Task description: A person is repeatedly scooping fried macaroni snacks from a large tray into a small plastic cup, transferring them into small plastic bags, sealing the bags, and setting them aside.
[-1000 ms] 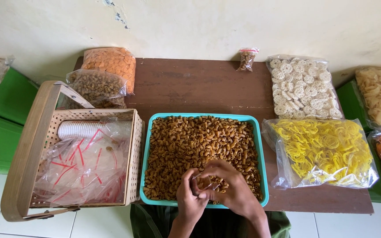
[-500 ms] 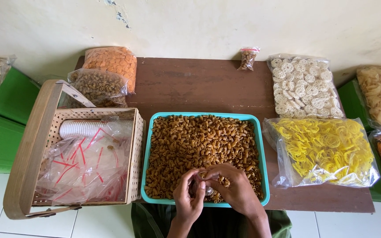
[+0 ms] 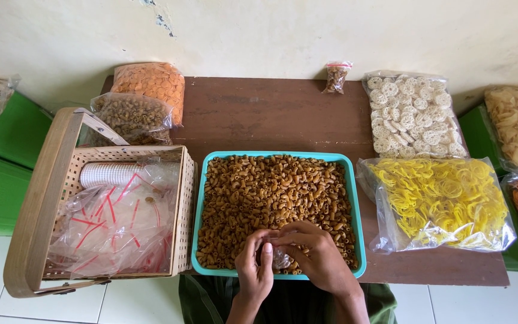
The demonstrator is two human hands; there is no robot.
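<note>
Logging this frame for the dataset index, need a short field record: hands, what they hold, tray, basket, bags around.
left hand: over the tray's near edge, fingers on a small clear bag
right hand: pinching the same small clear bag from the other side
tray: teal, rectangular, full of brown macaroni-shaped snacks
basket: woven, beside the tray, holds empty clear bags with red strips
table: brown wood
yellow ring crackers bag: beside the tray, opposite the basket
small filled packet: at the table's far edge
</note>
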